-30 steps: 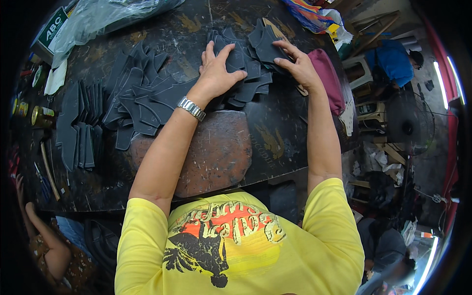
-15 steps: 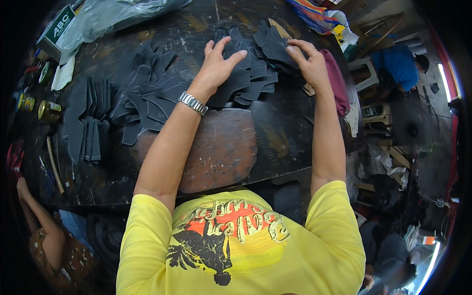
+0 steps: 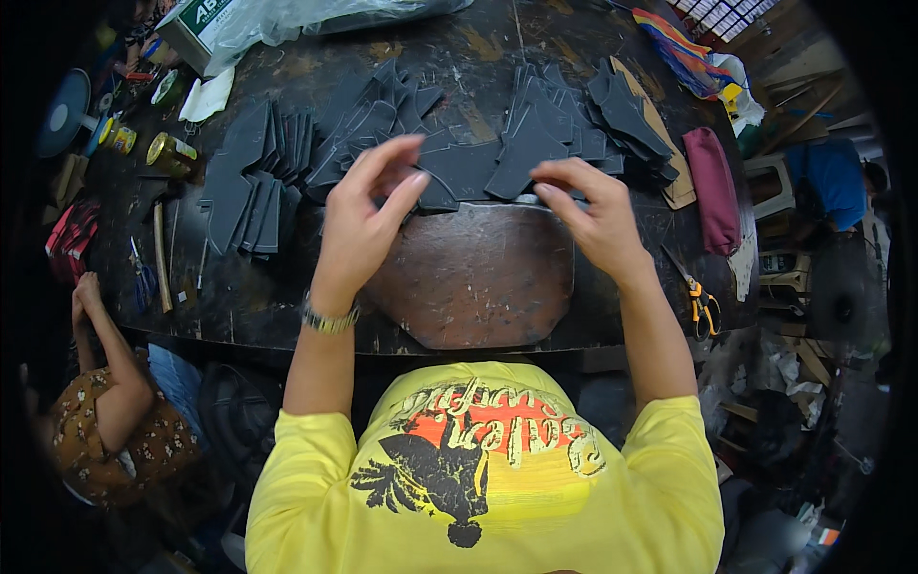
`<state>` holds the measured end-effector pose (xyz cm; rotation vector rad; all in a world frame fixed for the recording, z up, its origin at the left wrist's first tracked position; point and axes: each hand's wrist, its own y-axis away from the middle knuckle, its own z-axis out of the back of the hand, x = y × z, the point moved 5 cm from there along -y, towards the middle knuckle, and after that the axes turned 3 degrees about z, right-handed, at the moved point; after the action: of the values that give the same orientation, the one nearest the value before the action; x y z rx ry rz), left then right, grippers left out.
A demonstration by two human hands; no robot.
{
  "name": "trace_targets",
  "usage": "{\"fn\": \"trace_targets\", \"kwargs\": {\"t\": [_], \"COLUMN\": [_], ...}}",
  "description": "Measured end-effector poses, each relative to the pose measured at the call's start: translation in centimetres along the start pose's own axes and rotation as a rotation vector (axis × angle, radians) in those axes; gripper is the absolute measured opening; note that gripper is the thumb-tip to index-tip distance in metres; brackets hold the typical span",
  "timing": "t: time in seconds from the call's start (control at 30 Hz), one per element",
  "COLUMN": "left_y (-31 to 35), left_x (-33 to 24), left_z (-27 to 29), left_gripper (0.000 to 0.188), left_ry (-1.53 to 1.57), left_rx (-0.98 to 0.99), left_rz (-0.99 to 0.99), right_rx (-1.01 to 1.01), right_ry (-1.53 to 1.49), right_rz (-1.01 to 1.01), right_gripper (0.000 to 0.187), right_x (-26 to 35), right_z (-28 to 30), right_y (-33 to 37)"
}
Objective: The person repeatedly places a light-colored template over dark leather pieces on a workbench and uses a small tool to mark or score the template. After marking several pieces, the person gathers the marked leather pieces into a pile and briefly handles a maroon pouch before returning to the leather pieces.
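My left hand point(image 3: 375, 209) hovers over the near edge of the piles, thumb and fingers apart, holding nothing I can see. Beside it lies a dark grey cut sheet piece point(image 3: 459, 165) with thin pale lines on it. My right hand point(image 3: 595, 212) is open too, its thumb and forefinger slightly apart by the lower corner of another dark piece point(image 3: 528, 158); whether it touches that piece I cannot tell. More cut pieces are heaped at the back middle point(image 3: 368, 110), in a fanned row on the left point(image 3: 251, 177) and in a pile on the right point(image 3: 626, 110).
A brown board point(image 3: 478, 277) lies at the table's near edge. Yellow-handled scissors point(image 3: 703, 306), a maroon pouch point(image 3: 712, 191) and tan card point(image 3: 677, 182) lie right. Leftward are a wooden-handled tool point(image 3: 161, 258), jars point(image 3: 170, 153) and another person's arm point(image 3: 110, 354). Plastic sheeting point(image 3: 287, 29) covers the back.
Both hands have come back toward me from the piles, and my right hand has moved away from the right pile. The view has shifted, showing the scissors and more of the board.
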<state>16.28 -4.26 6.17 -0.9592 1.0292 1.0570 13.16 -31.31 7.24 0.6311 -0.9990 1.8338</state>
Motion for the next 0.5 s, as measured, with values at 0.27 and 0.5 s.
{"fn": "trace_targets", "kwargs": {"t": [0.27, 0.5], "left_y": [6.4, 4.6], "left_x": [3.7, 5.1], "left_z": [3.3, 2.2], "left_gripper": [0.066, 0.079], "left_ry": [-0.276, 0.038], "left_rx": [-0.153, -0.117], "left_rz": [0.130, 0.060], "right_rx": [0.238, 0.305], "right_ry": [0.618, 0.561], "right_rz": [0.216, 0.079], "right_gripper": [0.046, 0.058], "right_x": [-1.1, -2.1], "right_z": [-7.1, -7.5], "right_y": [-6.7, -7.8]}}
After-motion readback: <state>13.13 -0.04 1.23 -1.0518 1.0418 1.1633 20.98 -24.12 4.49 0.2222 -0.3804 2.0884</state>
